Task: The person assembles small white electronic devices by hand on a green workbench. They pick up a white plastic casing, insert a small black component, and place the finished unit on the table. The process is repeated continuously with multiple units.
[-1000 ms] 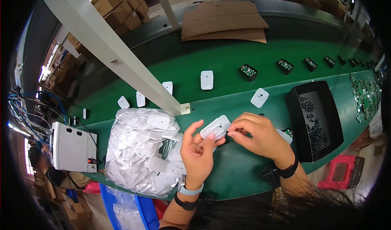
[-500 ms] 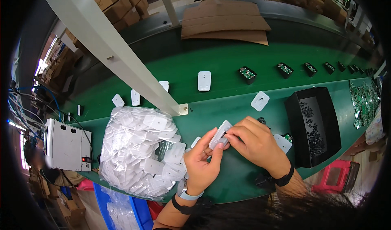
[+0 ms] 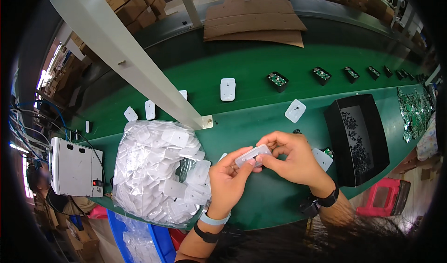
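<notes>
1. One white plastic cover (image 3: 252, 154) was tilted, between four and five o'clock from the centre of my remote view.
2. The left hand (image 3: 229, 179) pinched its left end; the right hand (image 3: 293, 158) gripped the other, thumb against its face. I couldn't tell what lay under that thumb.
3. From it, I had a clear plastic bag (image 3: 139, 181) of covers at nine o'clock, a black box (image 3: 335, 142) at three.
4. I judged this a pressing step; the next move called for steady pinching and even thumb force.

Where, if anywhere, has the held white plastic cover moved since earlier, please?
Yes, the held white cover moved right and downward in view, away from the post bracket.
</notes>
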Demonstrator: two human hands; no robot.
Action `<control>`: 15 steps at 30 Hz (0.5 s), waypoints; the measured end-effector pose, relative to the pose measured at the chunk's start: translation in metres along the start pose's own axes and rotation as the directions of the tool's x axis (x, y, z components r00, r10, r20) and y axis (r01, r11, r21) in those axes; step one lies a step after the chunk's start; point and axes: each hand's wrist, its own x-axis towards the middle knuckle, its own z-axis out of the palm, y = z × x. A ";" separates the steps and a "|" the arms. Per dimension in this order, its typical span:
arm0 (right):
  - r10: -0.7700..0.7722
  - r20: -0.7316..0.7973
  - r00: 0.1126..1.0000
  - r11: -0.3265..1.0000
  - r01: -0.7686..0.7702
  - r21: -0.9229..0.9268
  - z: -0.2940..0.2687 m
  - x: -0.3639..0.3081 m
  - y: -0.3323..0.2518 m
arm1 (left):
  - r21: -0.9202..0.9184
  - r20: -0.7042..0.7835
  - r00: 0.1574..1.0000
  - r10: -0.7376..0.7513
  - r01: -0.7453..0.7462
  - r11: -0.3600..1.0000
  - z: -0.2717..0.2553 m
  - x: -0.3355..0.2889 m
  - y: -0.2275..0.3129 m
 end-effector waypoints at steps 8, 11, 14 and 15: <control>-0.235 -0.305 0.923 0.823 0.022 -0.568 -0.017 0.079 0.008 | -0.198 -0.108 0.986 -0.124 0.101 0.975 -0.014 0.006 -0.003; -0.325 -0.358 0.875 0.381 -0.224 -0.897 -0.039 0.123 0.050 | -0.258 -0.102 0.987 -0.124 0.094 0.962 -0.010 0.016 0.001; -0.174 -0.396 0.901 0.363 -0.316 -0.877 -0.050 0.143 0.073 | -0.279 -0.052 0.980 -0.194 0.172 0.945 -0.017 0.021 -0.004; -0.219 -0.352 0.910 0.444 -0.228 -0.866 -0.041 0.136 0.068 | -0.305 -0.053 0.978 -0.202 0.176 0.936 -0.020 0.021 -0.003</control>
